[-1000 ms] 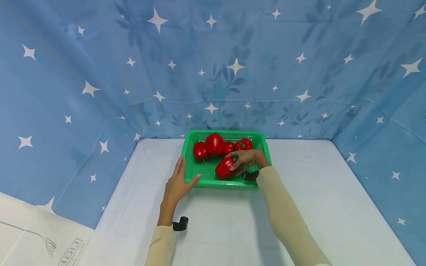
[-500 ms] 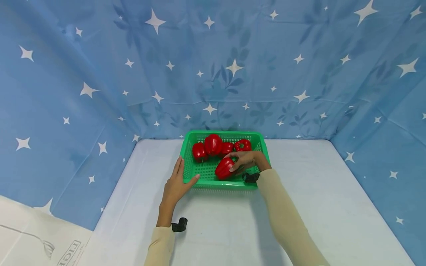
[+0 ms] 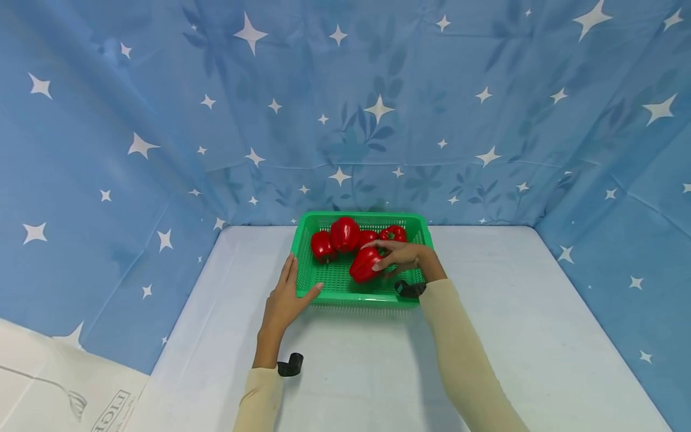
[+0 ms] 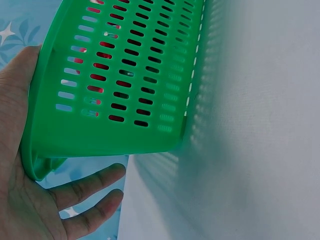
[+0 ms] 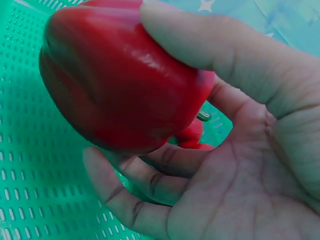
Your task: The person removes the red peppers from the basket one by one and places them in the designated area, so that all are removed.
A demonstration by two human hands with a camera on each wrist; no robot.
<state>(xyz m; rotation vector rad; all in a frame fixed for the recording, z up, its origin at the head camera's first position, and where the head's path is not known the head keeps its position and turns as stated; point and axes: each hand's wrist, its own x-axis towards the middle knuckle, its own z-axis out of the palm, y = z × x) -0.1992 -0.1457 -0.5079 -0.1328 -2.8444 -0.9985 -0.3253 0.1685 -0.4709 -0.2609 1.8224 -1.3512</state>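
Observation:
My right hand [image 3: 400, 257] grips a red bell pepper [image 3: 364, 265] over the front part of a green plastic basket [image 3: 345, 296]. In the right wrist view the thumb lies on top of the pepper [image 5: 120, 75] and curled fingers support it from below. My left hand [image 3: 283, 303] rests against the basket's front left corner with its fingers extended. The left wrist view shows the left hand [image 4: 30, 190] at the rim, two fingers reaching past the basket's wall [image 4: 105, 137]. Several other red bell peppers [image 3: 345, 234] sit along the back of the basket.
The basket stands at the far side of a white-covered table [image 3: 356, 372]. Behind it hangs a blue curtain [image 3: 324, 108] with white stars, which also runs along both sides. A printed pale sheet [image 3: 65, 378] lies at the lower left.
The right hand has raised the gripped bell pepper slightly, moving it a little toward the back of the basket. The left hand stays at the corner.

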